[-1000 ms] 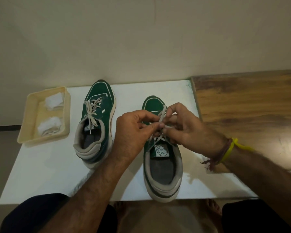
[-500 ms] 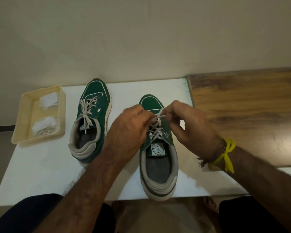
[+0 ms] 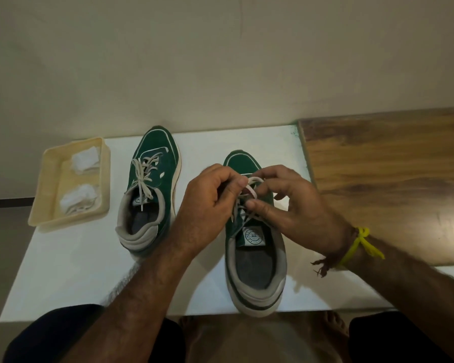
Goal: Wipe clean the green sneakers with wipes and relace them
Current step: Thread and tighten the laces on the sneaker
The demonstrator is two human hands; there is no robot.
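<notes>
— Where's the sneaker being laced?

— The right green sneaker stands near the front edge of the white tabletop, heel just over that edge, toe pointing to the back edge. Both hands meet over its lace.

— How are they holding it?

— The left hand has fingers curled, thumb and forefinger pinching a loop of the lace. The right hand pinches another stretch of it between thumb and fingers, just beside the left fingertips.

— And the other shoe?

— The left green sneaker sits well apart toward the back edge, its lace tied in a bow, toe nearly at that edge.

— Anything further out?

— A cream tray at the left edge, overhanging the back left corner, holds two crumpled white wipes. A wooden surface adjoins the tabletop's right edge. A yellow thread band circles the right wrist.
</notes>
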